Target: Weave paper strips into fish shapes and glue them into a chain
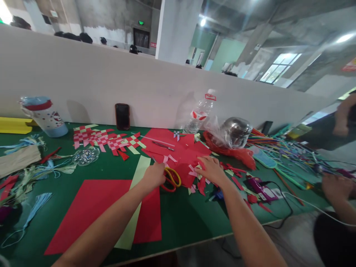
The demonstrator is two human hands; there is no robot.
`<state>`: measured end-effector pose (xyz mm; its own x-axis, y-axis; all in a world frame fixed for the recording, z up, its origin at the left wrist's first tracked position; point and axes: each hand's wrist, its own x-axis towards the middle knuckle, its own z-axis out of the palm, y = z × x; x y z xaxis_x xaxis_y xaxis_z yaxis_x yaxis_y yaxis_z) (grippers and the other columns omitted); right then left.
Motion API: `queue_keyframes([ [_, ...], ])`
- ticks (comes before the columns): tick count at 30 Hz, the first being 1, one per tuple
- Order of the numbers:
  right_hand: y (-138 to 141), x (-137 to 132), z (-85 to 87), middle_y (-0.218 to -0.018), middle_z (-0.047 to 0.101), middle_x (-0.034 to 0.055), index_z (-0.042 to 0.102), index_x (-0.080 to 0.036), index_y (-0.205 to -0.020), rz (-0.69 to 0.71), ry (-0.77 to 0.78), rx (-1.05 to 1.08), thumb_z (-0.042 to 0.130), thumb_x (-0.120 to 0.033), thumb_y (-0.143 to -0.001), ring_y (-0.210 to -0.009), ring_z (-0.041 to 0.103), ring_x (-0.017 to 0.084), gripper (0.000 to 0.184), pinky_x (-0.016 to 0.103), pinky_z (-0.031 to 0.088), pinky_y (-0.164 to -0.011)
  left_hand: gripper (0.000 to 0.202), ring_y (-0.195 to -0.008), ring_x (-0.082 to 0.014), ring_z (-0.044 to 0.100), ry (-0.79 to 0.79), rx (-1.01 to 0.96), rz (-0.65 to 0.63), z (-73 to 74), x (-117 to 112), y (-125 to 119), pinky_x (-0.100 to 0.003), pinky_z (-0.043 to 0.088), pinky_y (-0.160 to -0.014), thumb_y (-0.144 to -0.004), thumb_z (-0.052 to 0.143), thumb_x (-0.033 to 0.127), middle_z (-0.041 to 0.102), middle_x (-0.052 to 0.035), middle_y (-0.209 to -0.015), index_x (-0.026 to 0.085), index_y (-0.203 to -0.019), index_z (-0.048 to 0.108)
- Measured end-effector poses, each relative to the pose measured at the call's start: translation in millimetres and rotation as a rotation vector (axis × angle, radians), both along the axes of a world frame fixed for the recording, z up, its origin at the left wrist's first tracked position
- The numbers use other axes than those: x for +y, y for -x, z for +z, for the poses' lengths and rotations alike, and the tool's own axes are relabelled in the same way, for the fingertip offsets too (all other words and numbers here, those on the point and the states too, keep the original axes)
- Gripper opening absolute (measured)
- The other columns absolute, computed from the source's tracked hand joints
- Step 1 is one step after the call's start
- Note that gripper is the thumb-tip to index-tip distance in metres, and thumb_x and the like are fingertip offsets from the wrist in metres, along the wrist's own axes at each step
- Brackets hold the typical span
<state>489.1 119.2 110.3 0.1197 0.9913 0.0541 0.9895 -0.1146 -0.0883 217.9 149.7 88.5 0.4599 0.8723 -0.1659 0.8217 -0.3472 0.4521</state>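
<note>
My left hand (153,175) is closed around the blade end of a pair of scissors (178,177). Their yellow and red handles stick out to the right of my fingers, and the blades are mostly hidden. Beside it, my right hand (210,170) has its fingers bent over small pink, red and pale green paper scraps (192,170), with some between the fingertips. Behind both hands lie red paper sheets (185,148) with a dark slim tool (163,145) on them. A pale green paper strip (143,167) crosses a large red sheet (91,207) under my left forearm.
Woven checkered paper pieces (107,139), a phone (122,116), a tumbler (46,116) and a plastic bottle (198,113) are at the back. A metal bowl (236,129), a purple glue gun (261,189) with a cord, and another person's hand (338,187) are on the right.
</note>
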Motion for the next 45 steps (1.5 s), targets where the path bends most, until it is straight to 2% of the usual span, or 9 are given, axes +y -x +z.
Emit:
queue_keyframes([
  [3, 35, 16, -5.6, -0.128, 0.058, 0.0087, 0.057, -0.021, -0.126, 0.138, -0.021, 0.046, 0.057, -0.033, -0.091, -0.121, 0.049, 0.025, 0.037, 0.044, 0.036, -0.103, 0.017, -0.084, -0.0205, 0.063, 0.037, -0.151, 0.065, -1.2, 9, 7, -0.032, 0.048, -0.073, -0.08, 0.066, 0.025, 0.067, -0.0042, -0.086, 0.017, -0.095, 0.064],
  [7, 76, 46, -23.5, -0.123, 0.059, 0.0086, 0.058, -0.018, -0.12, 0.218, -0.013, 0.104, 0.056, -0.036, -0.093, -0.109, 0.058, 0.023, 0.033, 0.047, 0.048, -0.093, 0.01, -0.071, -0.018, 0.063, 0.088, -0.402, 0.177, -0.9, 19, 18, -0.024, 0.041, -0.057, -0.071, 0.065, 0.021, 0.066, -0.0007, -0.074, 0.021, -0.081, 0.063],
  [12, 91, 66, -43.0, -0.118, 0.061, 0.0079, 0.058, -0.017, -0.118, 0.253, 0.052, 0.144, 0.058, -0.036, -0.092, -0.099, 0.062, 0.02, 0.032, 0.042, 0.053, -0.085, 0.008, -0.058, -0.0122, 0.056, 0.149, -0.711, 0.315, 0.6, 28, 37, -0.02, 0.039, -0.053, -0.067, 0.057, 0.015, 0.061, 0.0024, -0.062, 0.019, -0.073, 0.059],
  [17, 96, 54, -41.6, -0.117, 0.061, 0.0079, 0.058, -0.017, -0.118, 0.285, 0.071, 0.156, 0.057, -0.035, -0.093, -0.098, 0.062, 0.02, 0.032, 0.041, 0.053, -0.083, 0.007, -0.046, -0.0072, 0.045, 0.22, -0.995, 0.452, 4.1, 35, 59, -0.017, 0.035, -0.046, -0.064, 0.055, 0.017, 0.053, 0.005, -0.055, 0.019, -0.069, 0.051],
  [22, 114, 33, -38.7, -0.133, 0.053, 0.0097, 0.054, -0.02, -0.126, 0.396, 0.063, 0.167, 0.06, -0.036, -0.09, -0.117, 0.053, 0.026, 0.04, 0.05, 0.045, -0.097, 0.014, -0.046, -0.0058, 0.045, 0.298, -1.2, 0.547, 7.4, 38, 75, -0.016, 0.036, -0.046, -0.06, 0.058, 0.021, 0.051, 0.006, -0.053, 0.019, -0.068, 0.046],
  [25, 122, 30, -42.4, -0.13, 0.054, 0.0093, 0.057, -0.019, -0.123, 0.371, 0.048, 0.181, 0.059, -0.034, -0.091, -0.118, 0.052, 0.026, 0.035, 0.051, 0.043, -0.099, 0.017, -0.044, -0.0058, 0.045, 0.353, -1.268, 0.552, 7.5, 35, 76, -0.016, 0.036, -0.045, -0.059, 0.06, 0.021, 0.051, 0.0061, -0.051, 0.019, -0.067, 0.045],
  [31, 129, 29, -49.9, -0.12, 0.061, 0.0078, 0.062, -0.019, -0.111, 0.253, -0.008, 0.334, 0.056, -0.035, -0.093, -0.106, 0.059, 0.021, 0.025, 0.044, 0.049, -0.092, 0.022, -0.044, -0.006, 0.048, 0.434, -1.367, 0.564, 7.0, 29, 76, -0.016, 0.037, -0.045, -0.059, 0.063, 0.018, 0.052, 0.0067, -0.051, 0.019, -0.069, 0.044],
  [38, 104, 36, -41.7, -0.099, 0.065, 0.0042, 0.061, -0.015, -0.107, 0.044, -0.214, 0.752, 0.054, -0.04, -0.094, -0.083, 0.064, 0.016, 0.03, 0.035, 0.055, -0.074, 0.027, -0.046, -0.0057, 0.049, 0.501, -1.489, 0.593, 11.6, 27, 83, -0.016, 0.04, -0.047, -0.06, 0.067, 0.019, 0.054, 0.0055, -0.056, 0.02, -0.069, 0.042],
  [45, 20, 22, -21.7, -0.099, 0.064, 0.0046, 0.059, -0.015, -0.111, -0.186, -0.34, 0.95, 0.055, -0.039, -0.094, -0.079, 0.064, 0.014, 0.03, 0.032, 0.055, -0.068, 0.028, -0.048, -0.0055, 0.049, 0.606, -1.496, 0.54, 16.9, 22, 62, -0.016, 0.04, -0.05, -0.063, 0.069, 0.016, 0.051, 0.0069, -0.054, 0.019, -0.069, 0.041],
])
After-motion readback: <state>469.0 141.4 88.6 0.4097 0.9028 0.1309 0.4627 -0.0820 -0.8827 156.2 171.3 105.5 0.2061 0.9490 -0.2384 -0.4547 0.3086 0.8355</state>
